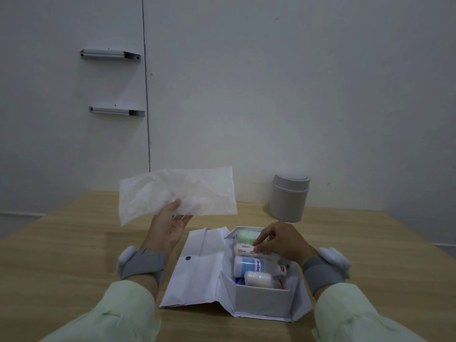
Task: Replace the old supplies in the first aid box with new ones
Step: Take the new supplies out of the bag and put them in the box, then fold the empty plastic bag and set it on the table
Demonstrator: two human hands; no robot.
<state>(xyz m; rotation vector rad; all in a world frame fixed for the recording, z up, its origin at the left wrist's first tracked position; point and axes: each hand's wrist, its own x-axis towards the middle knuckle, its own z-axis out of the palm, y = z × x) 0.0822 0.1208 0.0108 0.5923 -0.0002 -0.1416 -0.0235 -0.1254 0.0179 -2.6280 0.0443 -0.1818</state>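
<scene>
The white first aid box (261,303) lies open on the wooden table, its lid flap (197,265) folded out to the left. Inside are a green roll (246,236), a white bandage roll with red print (249,250), a white bottle with a blue label (256,266) and a small white wrapped pack (259,280). My left hand (170,225) holds a flat, crinkled white packet (177,193) up above the table, left of the box. My right hand (281,241) reaches into the box, fingertips on the printed bandage roll.
A grey lidded canister (288,198) stands on the table behind the box, close to the white wall. The table's back edge runs along the wall. Two metal brackets (111,55) are fixed to the wall at upper left.
</scene>
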